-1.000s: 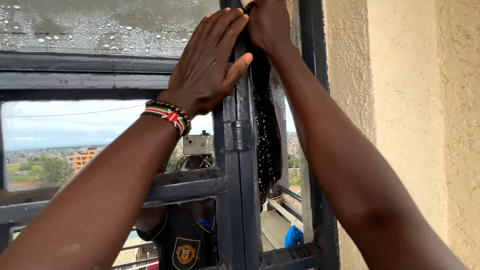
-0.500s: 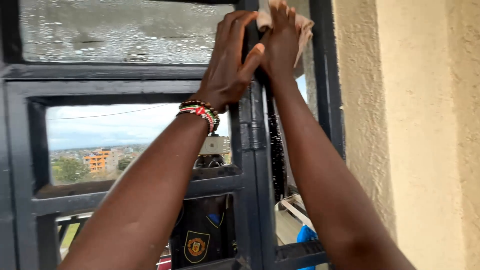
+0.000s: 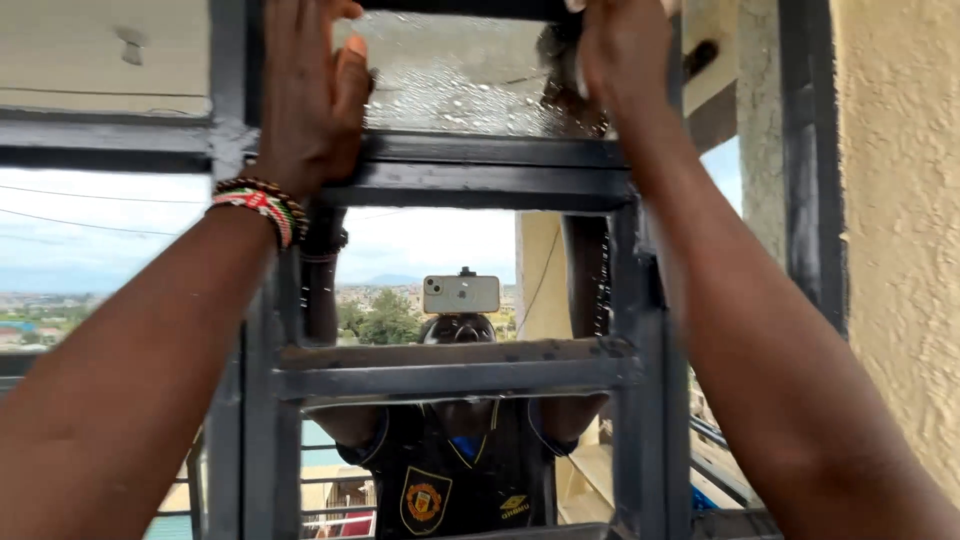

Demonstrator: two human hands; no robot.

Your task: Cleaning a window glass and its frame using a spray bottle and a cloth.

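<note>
Hands up at the top of frame, both on the dark metal window frame (image 3: pixel 470 180). Left hand (image 3: pixel 305 95) upper left of centre: palm flat on the vertical bar, fingers (image 3: pixel 290 30) stretched upward and spread, thumb lying along the edge of the wet glass pane (image 3: pixel 450 75). Not gripping anything, just pressing. Beaded bracelet (image 3: pixel 258 205) on that wrist.

Right hand (image 3: pixel 620 60) upper right of centre, against the right edge of the same wet pane, at the top of the other vertical bar. Fingers run out of the top of the frame, so cannot tell if they are closed or holding something.

Pane sits top centre between the two hands, covered in droplets, above the horizontal bar.

Lower centre: glass reflects the person, dark shirt (image 3: pixel 450 480) with a crest, phone (image 3: pixel 461 294) mounted at head height. Rough cream wall (image 3: pixel 900 250) along the right edge. Sky and distant buildings at centre left.
</note>
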